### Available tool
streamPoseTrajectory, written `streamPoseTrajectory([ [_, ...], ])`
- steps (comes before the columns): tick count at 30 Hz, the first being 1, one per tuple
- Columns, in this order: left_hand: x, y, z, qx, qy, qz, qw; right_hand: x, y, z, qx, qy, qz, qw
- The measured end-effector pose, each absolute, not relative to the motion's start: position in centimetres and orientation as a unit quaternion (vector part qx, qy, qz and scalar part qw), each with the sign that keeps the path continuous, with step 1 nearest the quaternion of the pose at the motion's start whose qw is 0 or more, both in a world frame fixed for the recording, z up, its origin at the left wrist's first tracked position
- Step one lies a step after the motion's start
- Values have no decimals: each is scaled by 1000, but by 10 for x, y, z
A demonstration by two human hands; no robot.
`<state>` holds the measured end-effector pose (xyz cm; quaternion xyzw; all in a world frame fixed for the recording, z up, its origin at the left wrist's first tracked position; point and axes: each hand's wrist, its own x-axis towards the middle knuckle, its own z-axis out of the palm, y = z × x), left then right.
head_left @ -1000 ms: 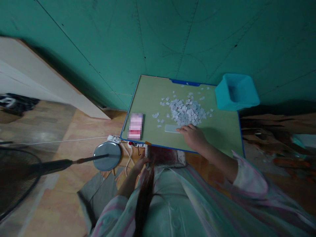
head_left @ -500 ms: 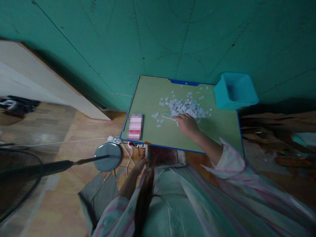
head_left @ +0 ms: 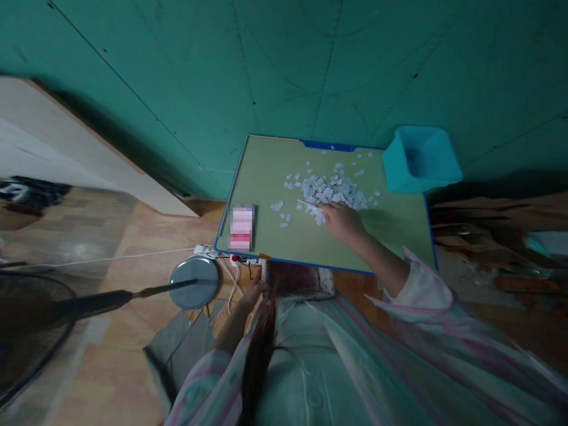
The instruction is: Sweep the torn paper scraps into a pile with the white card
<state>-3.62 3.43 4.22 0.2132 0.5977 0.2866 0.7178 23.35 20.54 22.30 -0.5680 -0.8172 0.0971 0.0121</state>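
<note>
A small green table (head_left: 270, 171) with a blue rim stands against a teal wall. On it lies a heap of small white pieces (head_left: 331, 188). My right hand (head_left: 342, 222) is at the near edge of the heap and holds a thin white strip (head_left: 307, 205), tilted on edge against the pieces. My left hand (head_left: 252, 294) is below the table's front edge, its fingers on a dark red box (head_left: 297, 279) under the table. A pink card-like object (head_left: 242, 226) lies at the table's front left corner.
A teal plastic bin (head_left: 421, 158) sits at the table's back right corner. A round metal fan base (head_left: 194, 282) with its pole and a white power strip (head_left: 205, 251) with cords are on the wooden floor to the left. Clutter lies on the right.
My right hand has slid the white strip from the near side of the table up against the heap and tilted it on edge. The left hand has stayed put.
</note>
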Motion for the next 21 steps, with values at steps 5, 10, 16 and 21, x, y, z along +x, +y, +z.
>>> streamPoseTrajectory([
  [5, -37, 30, 41, 203, 618, 305, 696, 227, 196, 220, -553, -823, 129, -4],
  [10, -40, 28, 35, 185, 618, 301, 703, 232, 180, 216, -530, -830, 177, -6],
  [16, -42, 29, 28, 199, 613, 306, 701, 236, 173, 219, -538, -818, 201, 23],
  [21, -41, 28, 26, 199, 605, 304, 708, 231, 177, 213, -525, -827, 201, 34],
])
